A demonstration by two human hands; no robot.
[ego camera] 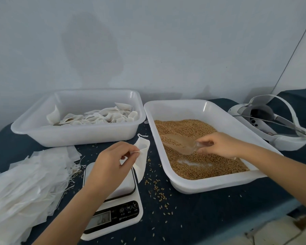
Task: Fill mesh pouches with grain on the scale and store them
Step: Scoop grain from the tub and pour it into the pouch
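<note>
My left hand [113, 160] pinches the open rim of a white mesh pouch [142, 156], which hangs over the right side of the white digital scale [117, 209]. My right hand [217, 144] grips the handle of a clear plastic scoop [180, 143] that lies in the brown grain [201, 165] inside the white tray [210, 184] on the right. The scoop holds some grain. A second white tray [74, 135] at the back left contains several filled pouches [95, 115].
A heap of flat unfilled pouches [25, 183] lies at the left on the dark blue table [201, 218]. Loose grains [159, 193] are scattered between scale and grain tray. A white headset [272, 124] sits at the far right.
</note>
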